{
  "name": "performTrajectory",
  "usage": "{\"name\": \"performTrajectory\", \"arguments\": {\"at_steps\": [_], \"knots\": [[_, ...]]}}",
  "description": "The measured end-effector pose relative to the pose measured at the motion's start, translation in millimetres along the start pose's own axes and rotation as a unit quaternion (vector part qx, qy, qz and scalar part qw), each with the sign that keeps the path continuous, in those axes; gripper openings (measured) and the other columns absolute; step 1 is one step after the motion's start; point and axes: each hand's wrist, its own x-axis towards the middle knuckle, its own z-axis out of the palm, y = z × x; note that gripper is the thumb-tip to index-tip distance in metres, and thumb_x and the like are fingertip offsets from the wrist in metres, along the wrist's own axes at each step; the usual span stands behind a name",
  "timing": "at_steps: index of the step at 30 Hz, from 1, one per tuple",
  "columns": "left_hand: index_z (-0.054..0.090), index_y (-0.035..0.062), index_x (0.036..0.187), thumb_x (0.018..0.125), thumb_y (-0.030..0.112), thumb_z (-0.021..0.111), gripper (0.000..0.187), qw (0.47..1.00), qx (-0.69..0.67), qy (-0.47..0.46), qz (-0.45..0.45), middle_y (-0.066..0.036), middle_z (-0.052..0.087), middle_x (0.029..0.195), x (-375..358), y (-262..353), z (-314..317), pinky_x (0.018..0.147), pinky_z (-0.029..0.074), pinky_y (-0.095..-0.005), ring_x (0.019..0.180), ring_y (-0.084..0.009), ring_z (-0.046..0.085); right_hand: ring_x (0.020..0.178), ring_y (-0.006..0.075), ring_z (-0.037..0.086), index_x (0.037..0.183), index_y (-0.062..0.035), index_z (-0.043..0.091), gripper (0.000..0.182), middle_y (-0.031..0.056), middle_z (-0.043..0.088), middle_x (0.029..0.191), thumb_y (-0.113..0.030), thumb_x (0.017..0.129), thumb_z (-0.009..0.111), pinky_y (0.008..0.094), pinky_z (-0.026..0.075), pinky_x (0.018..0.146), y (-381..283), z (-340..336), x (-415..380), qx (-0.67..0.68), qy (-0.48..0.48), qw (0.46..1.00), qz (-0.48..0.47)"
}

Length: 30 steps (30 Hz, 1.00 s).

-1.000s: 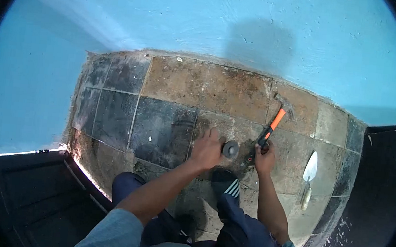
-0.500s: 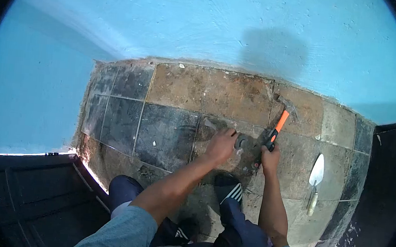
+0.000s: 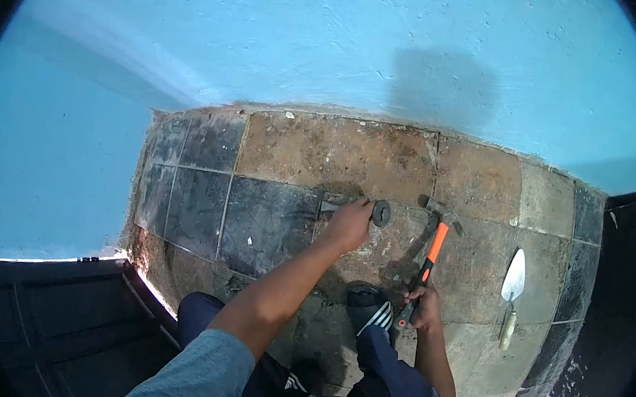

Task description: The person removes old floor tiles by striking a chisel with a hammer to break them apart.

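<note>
1. The left grip (image 3: 348, 227) is wrapped around a chisel (image 3: 382, 214); its round end pokes out right of that grip.
2. The right grip (image 3: 425, 308) is squeezed around a hammer (image 3: 436, 244), with the head in front of that grip.
3. A crooked swing could miss the round end and bump the left grip, just beside it.
4. A trowel (image 3: 514, 278) lies right of the right grip.
</note>
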Motion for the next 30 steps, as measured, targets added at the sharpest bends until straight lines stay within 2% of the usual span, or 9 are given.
{"name": "performTrajectory", "arguments": {"at_steps": [1,4,12,19,22,23,26,27,30], "knots": [[0.056,-0.0016,0.127,0.082,0.000,0.061,0.045,1.000,0.011,0.010,0.004,-0.023,0.061,0.120,3.3,-2.3,3.6,0.095,0.050,-0.0496,0.110,-0.0423,0.060,0.060,0.0225,0.056,0.101,-0.0062,0.051,0.014,0.0084,0.056,0.076,-0.019,0.097,0.056,0.0347,0.049,0.056,-1.9,9.2,-10.7,0.006,-0.026,1.000,-0.009],[0.058,0.0004,0.124,0.080,-0.002,0.061,0.044,0.999,0.028,0.018,0.013,-0.022,0.062,0.116,11.3,-2.2,11.7,0.091,0.052,-0.0492,0.106,-0.0410,0.063,0.059,0.0197,0.056,0.101,-0.0075,0.053,0.027,0.0057,0.055,0.075,-0.034,0.104,0.054,0.0345,0.049,0.055,-3.3,5.0,6.8,0.026,0.045,0.999,0.001],[0.059,0.0023,0.121,0.081,-0.004,0.058,0.040,0.996,0.071,-0.052,-0.015,-0.021,0.065,0.113,21.0,-0.5,23.8,0.088,0.054,-0.0496,0.105,-0.0399,0.065,0.060,0.0107,0.049,0.110,-0.0089,0.054,0.015,-0.0005,0.050,0.074,-0.022,0.104,0.055,0.0264,0.043,0.055,-6.6,6.2,8.0,-0.186,0.083,0.969,-0.139],[0.059,-0.0007,0.121,0.082,-0.004,0.055,0.039,0.995,0.077,-0.067,-0.020,-0.022,0.064,0.117,21.3,5.3,19.9,0.089,0.054,-0.0493,0.108,-0.0392,0.064,0.058,0.0091,0.047,0.130,-0.0075,0.050,0.030,-0.0013,0.049,0.074,-0.012,0.101,0.055,0.0261,0.042,0.051,4.7,11.8,-33.4,-0.230,0.109,0.929,-0.270],[0.058,-0.0007,0.126,0.083,-0.003,0.054,0.043,0.995,0.087,-0.044,0.000,-0.022,0.064,0.119,20.4,1.4,27.3,0.090,0.054,-0.0488,0.110,-0.0391,0.064,0.058,0.0057,0.045,0.118,-0.0051,0.048,0.019,-0.0024,0.046,0.076,-0.009,0.101,0.055,0.0254,0.039,0.049,18.2,21.1,-34.8,-0.282,0.072,0.929,-0.230],[0.057,-0.0005,0.128,0.083,-0.003,0.054,0.045,0.995,0.092,-0.033,0.007,-0.022,0.063,0.120,19.7,-1.4,31.2,0.090,0.054,-0.0486,0.111,-0.0391,0.064,0.057,0.0088,0.049,0.118,-0.0050,0.048,0.021,-0.0006,0.050,0.079,-0.005,0.098,0.055,0.0271,0.041,0.050,17.5,21.6,-31.9,-0.344,0.024,0.917,-0.203],[0.056,0.0001,0.130,0.083,-0.003,0.054,0.047,0.995,0.092,-0.014,0.018,-0.021,0.063,0.122,18.3,-6.1,40.6,0.091,0.054,-0.0483,0.110,-0.0392,0.064,0.063,0.0144,0.057,0.117,-0.0041,0.049,0.026,0.0036,0.056,0.085,-0.002,0.093,0.057,0.0305,0.047,0.056,22.7,17.4,-9.6,-0.261,-0.014,0.961,-0.090],[0.056,0.0001,0.129,0.083,-0.003,0.054,0.047,0.996,0.087,-0.022,0.009,-0.021,0.063,0.122,18.5,-3.2,39.0,0.091,0.054,-0.0483,0.110,-0.0391,0.064,0.072,0.0218,0.064,0.116,-0.0039,0.049,0.028,0.0082,0.060,0.090,0.000,0.089,0.057,0.0341,0.053,0.063,24.6,17.0,-3.0,-0.200,-0.004,0.977,-0.074],[0.056,0.0001,0.128,0.082,-0.003,0.055,0.046,0.996,0.080,-0.047,-0.009,-0.021,0.063,0.122,19.7,1.0,32.3,0.091,0.054,-0.0483,0.110,-0.0390,0.064,0.078,0.0258,0.067,0.115,-0.0033,0.049,0.027,0.0107,0.061,0.091,-0.001,0.089,0.056,0.0349,0.056,0.068,19.8,10.1,10.7,-0.071,0.011,0.997,0.039]]}}
